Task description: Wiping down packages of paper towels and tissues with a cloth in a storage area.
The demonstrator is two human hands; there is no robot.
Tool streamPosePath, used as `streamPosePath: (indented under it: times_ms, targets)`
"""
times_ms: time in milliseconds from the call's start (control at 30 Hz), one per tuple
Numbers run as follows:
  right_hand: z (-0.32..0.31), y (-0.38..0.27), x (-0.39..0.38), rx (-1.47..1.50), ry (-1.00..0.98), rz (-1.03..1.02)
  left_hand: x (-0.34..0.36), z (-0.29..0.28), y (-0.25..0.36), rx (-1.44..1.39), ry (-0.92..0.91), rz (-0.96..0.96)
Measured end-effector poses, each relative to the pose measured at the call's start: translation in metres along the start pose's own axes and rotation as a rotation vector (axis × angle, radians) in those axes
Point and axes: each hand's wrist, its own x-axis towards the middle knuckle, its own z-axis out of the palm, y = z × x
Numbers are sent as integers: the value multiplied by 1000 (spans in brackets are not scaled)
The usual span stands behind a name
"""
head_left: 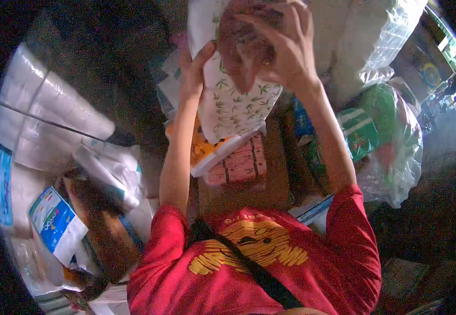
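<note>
A white package with a green leaf print [238,110] stands tilted in front of me at the upper middle. Along its left edge lies my left hand [194,71], thumb on the front and fingers round the side, gripping it. A reddish-brown, shiny bundle that looks like plastic [236,50] covers the package's upper part; its exact kind is unclear. My right hand [293,47] curves round that bundle's right side with its fingers spread over it, somewhat blurred.
Below the package are an orange pack [203,146] and a pink pack [244,160] on a cardboard box [275,181]. Clear plastic with green packs inside [391,131] bulges at right. Left are a large wrapped white bundle [60,115] and a blue-and-white packet [54,220].
</note>
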Motion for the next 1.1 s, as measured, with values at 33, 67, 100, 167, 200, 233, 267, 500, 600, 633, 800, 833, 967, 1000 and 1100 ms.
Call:
streamPosePath:
  times_ms: [33, 67, 100, 167, 200, 233, 267, 500, 600, 633, 800, 833, 967, 1000, 1100]
  targets:
    - [1, -8, 6, 4, 0, -1, 2, -1, 2, 93, -42, 71]
    - [-2, -15, 15, 64, 103, -61, 2, 2, 2, -2, 15, -10]
    - [0, -21, 22, 133, 207, -125, 5, -5, -6, 3, 26, -5]
    - [9, -24, 21, 174, 274, -207, 13, -22, -27, -101, -48, 123]
    - [14, -13, 5, 115, 23, -205, 3, -7, -17, -70, 49, -54]
    - [22, -14, -6, 82, -220, -218, 7, -14, -21, -67, 57, -48]
    - [29, -18, -16, 100, -289, -245, 18, -26, -33, -123, 26, -103]
    - [39, -26, -47, 168, -320, -154, 24, -31, -51, -52, -42, -34]
    - [58, 0, -56, 35, -88, -377, 8, 8, -18, -35, -19, -53]
    - [60, 3, -55, 36, -17, -544, 2, 15, -2, -74, 95, -231]
    - [54, 38, -17, 242, -211, -217, 11, 7, -15, -112, -104, -12]
    - [23, 22, 11, -85, -101, -239, 9, 1, -18, -90, -80, 30]
    - [26, 53, 14, 235, 79, -15, 7, -5, -17, 210, -38, 81]
    - [26, 56, 14, 262, 64, -23, 6, -6, -15, 211, -31, 76]
    - [65, 37, -72, 581, -118, 74, 7, -5, -9, 174, 109, -85]
